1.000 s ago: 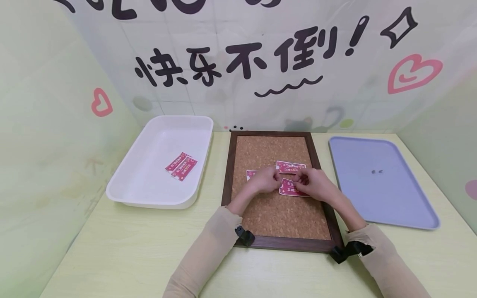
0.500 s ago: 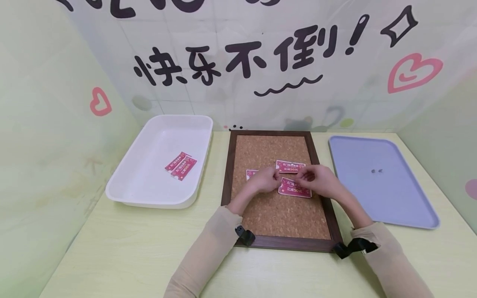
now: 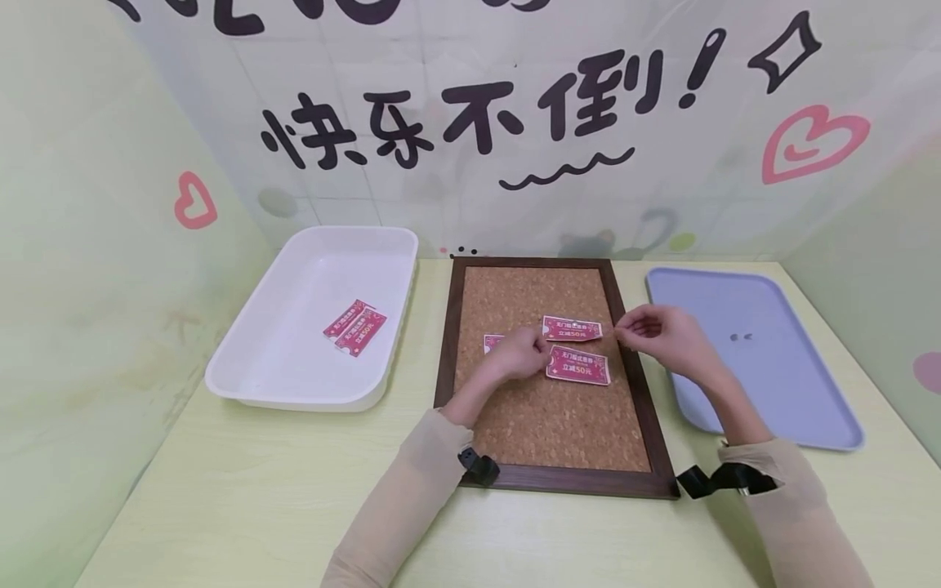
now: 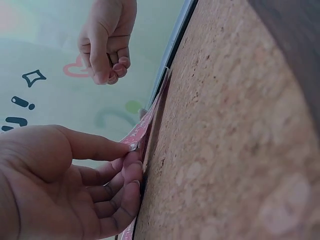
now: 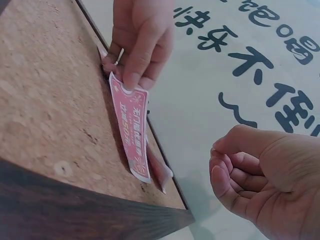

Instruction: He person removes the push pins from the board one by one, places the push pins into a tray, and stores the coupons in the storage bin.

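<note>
1. Head view: a cork board (image 3: 551, 425) in a dark frame (image 3: 559, 477) lies mid-tabletop (image 3: 243, 490), between a white basin (image 3: 294, 351) at left and a periwinkle tray (image 3: 768, 388) at right – presumably one within easy reach of each hand.
2. Left hand (image 3: 518, 355): thumb and fingers pinch the left end of the lower coupon (image 3: 578, 365). Gripping one end probably steadies it and leaves most of the print uncovered.
3. Lower coupon sits over the board's right half, just below the upper coupon (image 3: 572, 329). Right wrist view shows it bowed; cannot tell how much of it touches the cork.
4. Right hand (image 3: 665, 331): apart from the coupons, fingers curled, thumb and forefinger tips drawn together. Nothing visible between them.
5. Upper coupon bears a pale spot – too small to identify. Third coupon (image 3: 491, 341), further left, is partly hidden by the left hand.
6. Two overlapping coupons (image 3: 360, 331) lie in the basin, perhaps to keep them separate from those on the cork.
</note>
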`<state>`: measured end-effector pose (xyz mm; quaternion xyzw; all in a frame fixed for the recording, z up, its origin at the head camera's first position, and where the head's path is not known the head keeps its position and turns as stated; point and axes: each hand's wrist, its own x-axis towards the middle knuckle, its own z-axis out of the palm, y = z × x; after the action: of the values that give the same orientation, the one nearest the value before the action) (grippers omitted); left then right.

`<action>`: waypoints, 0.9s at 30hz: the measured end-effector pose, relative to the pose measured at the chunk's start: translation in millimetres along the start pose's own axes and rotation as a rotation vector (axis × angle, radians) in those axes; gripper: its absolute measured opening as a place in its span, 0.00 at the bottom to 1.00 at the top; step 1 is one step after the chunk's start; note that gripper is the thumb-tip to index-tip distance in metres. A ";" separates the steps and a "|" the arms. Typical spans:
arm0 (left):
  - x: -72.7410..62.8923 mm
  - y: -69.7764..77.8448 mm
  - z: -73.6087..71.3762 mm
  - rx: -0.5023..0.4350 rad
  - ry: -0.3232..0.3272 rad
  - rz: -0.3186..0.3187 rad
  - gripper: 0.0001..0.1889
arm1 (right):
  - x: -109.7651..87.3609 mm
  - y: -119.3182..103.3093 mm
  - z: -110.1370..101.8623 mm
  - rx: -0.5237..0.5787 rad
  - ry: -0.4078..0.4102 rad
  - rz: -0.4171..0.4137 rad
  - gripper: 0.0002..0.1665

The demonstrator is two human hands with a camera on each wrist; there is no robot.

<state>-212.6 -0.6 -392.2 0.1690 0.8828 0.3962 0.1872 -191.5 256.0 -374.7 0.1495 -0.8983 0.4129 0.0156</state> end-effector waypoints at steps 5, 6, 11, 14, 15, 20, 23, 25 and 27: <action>-6.6 -0.3 -5.9 -0.037 0.036 -0.008 0.06 | -1.8 3.2 -8.8 0.027 0.044 0.001 0.09; -7.7 -1.0 -7.6 -0.036 0.044 -0.004 0.07 | -2.3 3.8 -10.3 0.030 0.053 -0.003 0.09; -14.1 -5.9 -18.7 -0.063 0.062 -0.001 0.07 | -4.6 7.8 -17.2 0.035 0.077 -0.021 0.09; -17.9 -9.6 -26.5 -0.081 0.067 0.004 0.07 | -5.7 10.2 -21.3 0.031 0.083 -0.025 0.10; -19.1 -10.9 -29.1 -0.081 0.074 0.006 0.06 | -6.1 10.9 -22.8 0.031 0.084 -0.024 0.11; -24.6 -17.2 -41.8 -0.066 0.117 0.014 0.06 | -7.6 16.3 -31.5 0.039 0.099 -0.009 0.13; -28.4 -20.5 -49.2 -0.085 0.131 0.011 0.06 | -9.1 23.0 -37.9 0.039 0.109 0.007 0.14; -31.1 -22.5 -54.2 -0.092 0.144 0.010 0.05 | -10.0 28.9 -42.1 0.038 0.115 0.016 0.14; -34.1 -24.8 -59.6 -0.105 0.152 0.011 0.05 | -10.7 36.0 -46.0 0.042 0.119 0.020 0.13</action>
<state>-214.2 -69.3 -367.8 0.1334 0.8717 0.4545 0.1259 -195.9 315.3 -372.6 0.1159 -0.8884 0.4399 0.0618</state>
